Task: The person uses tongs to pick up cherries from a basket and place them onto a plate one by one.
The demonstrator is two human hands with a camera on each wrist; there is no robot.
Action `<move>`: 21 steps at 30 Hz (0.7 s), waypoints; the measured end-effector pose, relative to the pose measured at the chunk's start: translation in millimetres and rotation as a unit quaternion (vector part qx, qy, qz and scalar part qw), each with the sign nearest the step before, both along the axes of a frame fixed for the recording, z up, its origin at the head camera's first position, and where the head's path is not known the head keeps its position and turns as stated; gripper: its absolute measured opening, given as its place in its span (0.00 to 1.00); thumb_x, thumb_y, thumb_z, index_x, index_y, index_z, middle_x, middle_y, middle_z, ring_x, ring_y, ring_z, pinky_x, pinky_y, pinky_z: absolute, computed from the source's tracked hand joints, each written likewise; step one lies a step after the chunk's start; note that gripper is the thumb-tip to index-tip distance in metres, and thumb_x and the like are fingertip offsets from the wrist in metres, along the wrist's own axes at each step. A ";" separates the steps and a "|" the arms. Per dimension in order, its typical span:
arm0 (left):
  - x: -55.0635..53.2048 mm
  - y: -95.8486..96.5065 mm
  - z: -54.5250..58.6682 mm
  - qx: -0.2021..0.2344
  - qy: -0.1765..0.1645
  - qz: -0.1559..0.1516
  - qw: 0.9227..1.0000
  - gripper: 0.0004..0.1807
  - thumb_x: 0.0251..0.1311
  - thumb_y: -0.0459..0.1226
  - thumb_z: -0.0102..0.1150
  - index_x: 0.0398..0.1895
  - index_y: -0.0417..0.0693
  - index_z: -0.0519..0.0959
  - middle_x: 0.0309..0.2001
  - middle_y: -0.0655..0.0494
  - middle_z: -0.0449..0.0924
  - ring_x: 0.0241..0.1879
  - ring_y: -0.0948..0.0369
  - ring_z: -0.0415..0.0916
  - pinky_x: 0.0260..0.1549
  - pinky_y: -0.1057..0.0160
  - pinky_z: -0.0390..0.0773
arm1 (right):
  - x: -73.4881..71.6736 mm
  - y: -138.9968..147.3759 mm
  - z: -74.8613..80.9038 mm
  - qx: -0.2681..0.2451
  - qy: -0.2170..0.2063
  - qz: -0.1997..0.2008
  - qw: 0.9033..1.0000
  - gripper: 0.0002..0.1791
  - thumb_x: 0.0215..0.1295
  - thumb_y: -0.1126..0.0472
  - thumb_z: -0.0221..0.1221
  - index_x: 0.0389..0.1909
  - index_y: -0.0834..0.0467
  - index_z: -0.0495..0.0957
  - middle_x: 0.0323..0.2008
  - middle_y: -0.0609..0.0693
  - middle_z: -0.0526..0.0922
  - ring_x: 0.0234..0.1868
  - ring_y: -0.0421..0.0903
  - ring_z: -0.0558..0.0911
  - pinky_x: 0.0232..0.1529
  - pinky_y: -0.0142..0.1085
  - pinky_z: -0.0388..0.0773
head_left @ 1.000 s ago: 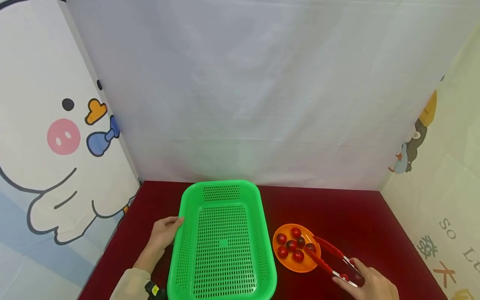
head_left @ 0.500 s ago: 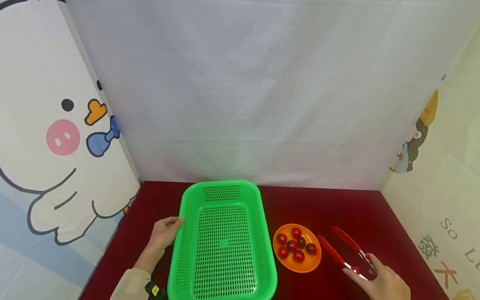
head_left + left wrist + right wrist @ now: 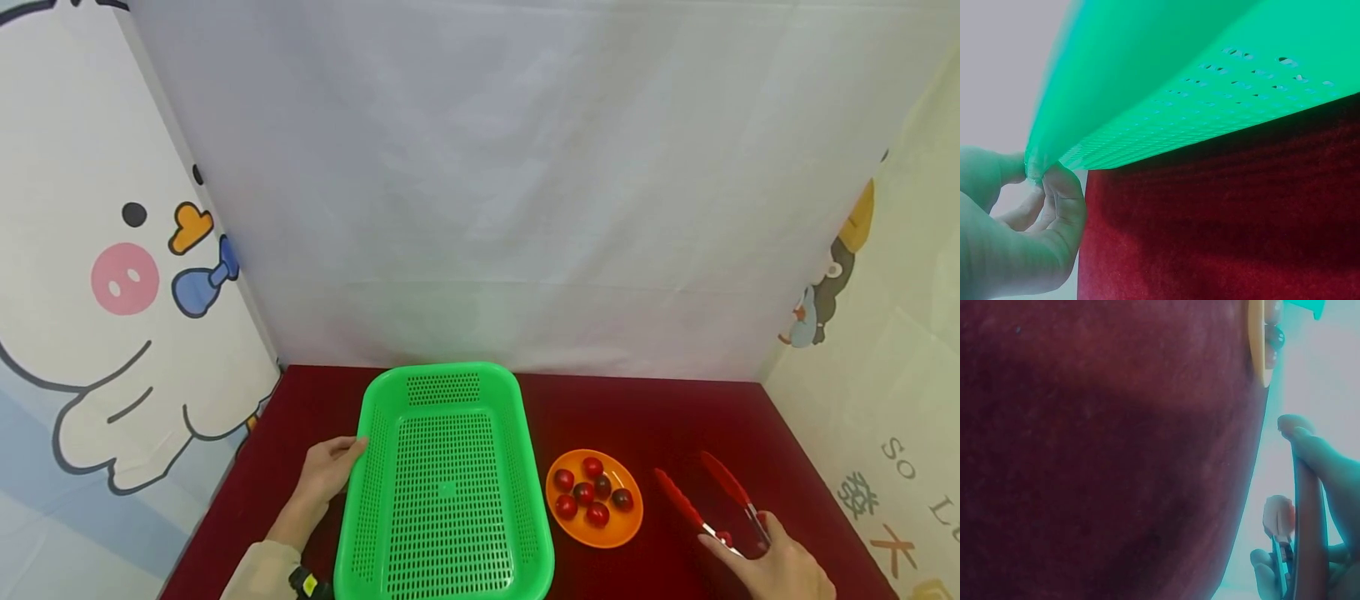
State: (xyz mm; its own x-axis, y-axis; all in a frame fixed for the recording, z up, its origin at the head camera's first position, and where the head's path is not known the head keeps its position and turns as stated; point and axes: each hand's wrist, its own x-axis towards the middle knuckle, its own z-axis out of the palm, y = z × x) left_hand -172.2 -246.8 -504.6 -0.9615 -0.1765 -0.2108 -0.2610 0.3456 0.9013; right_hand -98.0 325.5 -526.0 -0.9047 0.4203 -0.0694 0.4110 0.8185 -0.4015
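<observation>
A green plastic basket [image 3: 531,500] with slotted walls stands left of centre in the head view. My left hand [image 3: 324,471] pinches its left rim; the left wrist view shows thumb and fingers on the basket edge [image 3: 1079,106]. Right of the basket lies an orange plate [image 3: 613,533] bearing several round, red to dark-red fruits [image 3: 597,513], like cherry tomatoes or small plums. My right hand [image 3: 787,567] holds red-tipped metal tongs [image 3: 678,497] to the right of the plate. The tongs' arms are spread, with nothing between the tips. In the right wrist view, the tongs' handle [image 3: 1309,519] is in the hand.
A dark red cloth [image 3: 600,408] covers the table. Behind it hangs a pale curtain [image 3: 480,183]. Printed cartoon panels flank the table, one at left [image 3: 90,350] and one at right [image 3: 885,350].
My right hand has drawn the tongs from over the plate, away to the right. The fruits remain on the plate. My left hand and the basket have stayed in place.
</observation>
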 end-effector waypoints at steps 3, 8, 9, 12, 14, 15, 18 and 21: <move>0.5 0.3 0.2 0.005 -0.001 0.002 1.000 0.31 0.78 0.46 0.53 0.70 0.28 0.68 0.63 0.29 0.74 0.54 0.44 0.79 0.40 0.57 0.82 | -0.9 1.3 -2.9 -0.004 -0.008 -0.007 1.000 0.53 0.45 0.20 0.68 0.47 0.66 0.69 0.20 0.52 0.69 0.22 0.50 0.69 0.22 0.40 0.63; 1.0 0.7 0.5 0.011 0.000 0.001 1.000 0.31 0.79 0.46 0.53 0.70 0.27 0.68 0.63 0.28 0.73 0.54 0.45 0.79 0.41 0.57 0.83 | -1.8 3.1 -9.0 -0.007 -0.024 -0.007 1.000 0.56 0.45 0.19 0.67 0.50 0.68 0.67 0.21 0.53 0.70 0.22 0.51 0.69 0.23 0.40 0.65; 1.1 0.7 0.5 0.013 0.001 0.001 1.000 0.31 0.79 0.45 0.53 0.70 0.27 0.68 0.63 0.28 0.73 0.54 0.45 0.79 0.41 0.57 0.83 | -2.0 3.6 -10.4 -0.009 -0.027 -0.007 1.000 0.57 0.45 0.19 0.67 0.50 0.69 0.67 0.21 0.53 0.69 0.22 0.51 0.69 0.23 0.40 0.65; 1.2 0.6 0.6 0.013 0.002 0.001 1.000 0.31 0.79 0.45 0.53 0.70 0.27 0.68 0.63 0.28 0.73 0.55 0.43 0.79 0.41 0.57 0.83 | -3.0 5.8 -14.7 -0.010 -0.041 -0.004 0.999 0.60 0.44 0.19 0.66 0.52 0.71 0.66 0.22 0.54 0.70 0.22 0.52 0.70 0.23 0.41 0.66; 1.1 0.2 0.6 0.008 0.002 0.000 1.000 0.31 0.79 0.45 0.52 0.70 0.27 0.68 0.64 0.28 0.73 0.56 0.43 0.77 0.42 0.57 0.83 | -4.3 7.8 -17.7 -0.009 -0.054 0.000 0.999 0.63 0.44 0.18 0.66 0.55 0.73 0.65 0.22 0.55 0.72 0.23 0.53 0.72 0.23 0.42 0.68; 0.9 0.0 0.5 0.008 0.001 0.001 1.000 0.31 0.79 0.45 0.52 0.70 0.27 0.68 0.63 0.28 0.73 0.55 0.44 0.78 0.41 0.57 0.82 | -5.0 9.0 -19.3 -0.009 -0.062 0.003 0.998 0.64 0.44 0.18 0.66 0.55 0.74 0.64 0.23 0.57 0.73 0.23 0.53 0.73 0.24 0.44 0.71; 0.2 -0.6 0.5 0.007 0.000 0.002 1.000 0.31 0.78 0.46 0.53 0.70 0.27 0.68 0.63 0.29 0.74 0.51 0.48 0.80 0.40 0.59 0.82 | -6.1 12.0 -22.6 -0.012 -0.085 0.015 0.996 0.67 0.43 0.17 0.65 0.56 0.77 0.63 0.25 0.59 0.76 0.25 0.55 0.75 0.26 0.48 0.76; -0.4 -1.2 0.5 0.010 -0.001 0.003 1.000 0.31 0.78 0.46 0.53 0.70 0.27 0.68 0.63 0.29 0.74 0.47 0.54 0.81 0.38 0.60 0.82 | -6.2 13.4 -24.3 -0.018 -0.102 0.023 0.994 0.67 0.43 0.18 0.66 0.53 0.78 0.63 0.26 0.61 0.75 0.26 0.56 0.76 0.28 0.51 0.79</move>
State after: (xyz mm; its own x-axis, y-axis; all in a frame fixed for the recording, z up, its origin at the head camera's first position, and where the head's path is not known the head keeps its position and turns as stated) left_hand -172.6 -248.0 -504.2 -0.9597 -0.1786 -0.2169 -0.2657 0.3254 0.9075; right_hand -104.2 338.9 -550.3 -0.8884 0.3728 -0.2678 0.4495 0.8248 -0.3430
